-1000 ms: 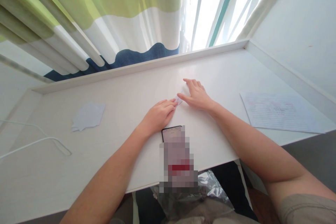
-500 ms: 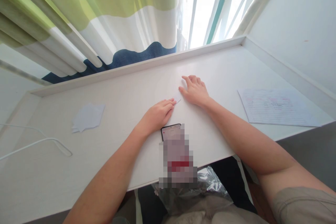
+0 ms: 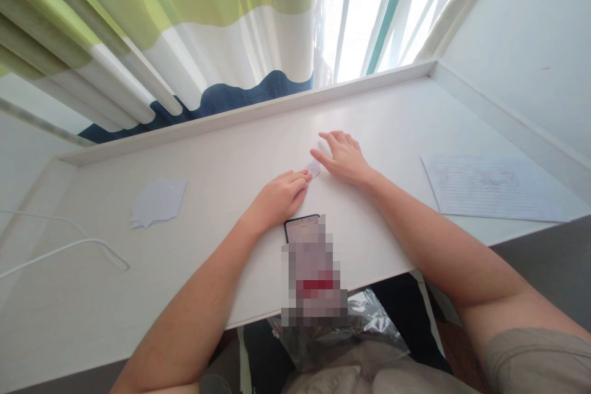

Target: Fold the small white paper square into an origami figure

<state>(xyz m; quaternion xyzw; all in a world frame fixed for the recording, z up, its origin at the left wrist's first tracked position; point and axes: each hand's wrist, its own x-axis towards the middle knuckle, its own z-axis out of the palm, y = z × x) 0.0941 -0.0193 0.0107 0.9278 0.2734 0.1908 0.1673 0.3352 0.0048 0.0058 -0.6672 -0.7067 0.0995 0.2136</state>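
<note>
A small white piece of paper (image 3: 314, 168) lies on the white desk between my hands. My left hand (image 3: 284, 195) rests palm down, its fingers stretched out and their tips on the paper's near left edge. To the upper right, my right hand (image 3: 344, 157) is spread, with thumb and index finger apart and the thumb tip close to the paper. Whether the thumb touches it I cannot tell. Just below my left hand lies a phone (image 3: 302, 231), most of its screen pixelated.
Loose white papers (image 3: 159, 202) lie on the left of the desk (image 3: 221, 166), near a white cable (image 3: 92, 241). Lined, written sheets (image 3: 494, 188) lie at the right. A raised ledge (image 3: 258, 112) runs along the back below a curtain (image 3: 221, 31). Clear plastic (image 3: 373, 320) sits over my lap.
More of the small paper shows between my hands now. My right thumb has shifted slightly left, towards it. My left hand has barely moved, and the view has shifted a little.
</note>
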